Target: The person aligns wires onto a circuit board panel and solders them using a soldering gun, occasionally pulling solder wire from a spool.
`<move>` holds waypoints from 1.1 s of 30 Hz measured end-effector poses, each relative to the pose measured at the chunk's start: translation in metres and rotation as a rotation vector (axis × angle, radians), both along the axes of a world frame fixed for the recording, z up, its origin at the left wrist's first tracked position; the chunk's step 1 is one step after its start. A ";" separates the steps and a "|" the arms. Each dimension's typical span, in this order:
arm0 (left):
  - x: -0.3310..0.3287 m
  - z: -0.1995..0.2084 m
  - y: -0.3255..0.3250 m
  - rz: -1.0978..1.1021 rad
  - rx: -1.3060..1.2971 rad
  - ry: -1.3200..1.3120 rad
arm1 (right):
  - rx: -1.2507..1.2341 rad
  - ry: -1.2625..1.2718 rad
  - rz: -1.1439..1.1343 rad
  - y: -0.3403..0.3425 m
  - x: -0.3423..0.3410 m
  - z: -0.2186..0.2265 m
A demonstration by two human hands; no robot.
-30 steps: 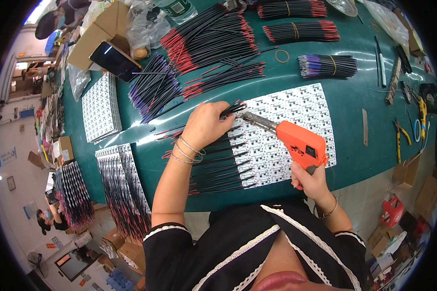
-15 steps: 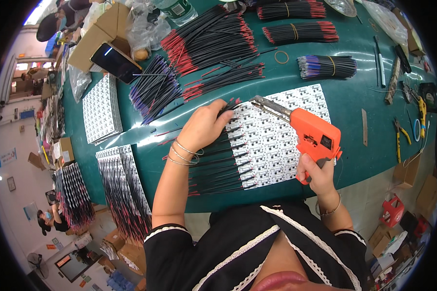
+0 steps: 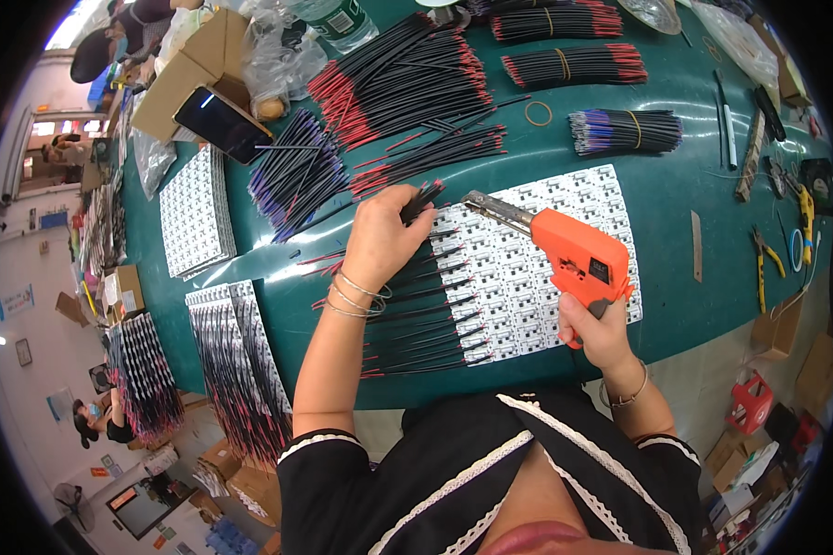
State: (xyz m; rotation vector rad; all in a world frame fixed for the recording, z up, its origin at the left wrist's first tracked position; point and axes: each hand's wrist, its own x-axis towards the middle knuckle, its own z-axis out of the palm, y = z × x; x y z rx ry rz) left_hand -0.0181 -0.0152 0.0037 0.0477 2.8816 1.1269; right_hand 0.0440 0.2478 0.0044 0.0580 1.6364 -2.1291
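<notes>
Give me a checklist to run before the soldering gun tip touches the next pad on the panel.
1. Right hand firmly around the orange soldering gun handle: ok.
2. Left hand pinching a black wire at the panel's upper left edge: ok.
3. Gun tip close to that wire end: ok, though contact cannot tell.
4. White circuit panel flat on the green table: ok.
5. Solder at the tip: cannot tell.
</notes>
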 end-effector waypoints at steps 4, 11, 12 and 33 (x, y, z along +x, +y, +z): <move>-0.001 0.004 0.004 -0.029 -0.035 0.004 | 0.025 0.014 -0.001 -0.002 0.000 -0.002; 0.000 0.000 0.004 -0.048 -0.088 0.004 | 0.039 -0.097 0.038 -0.001 0.001 -0.002; 0.000 -0.003 0.004 -0.049 -0.076 0.046 | 0.040 -0.099 0.038 -0.001 0.001 -0.003; 0.000 0.004 0.009 -0.060 -0.119 -0.020 | 0.019 -0.026 -0.009 -0.001 0.001 -0.004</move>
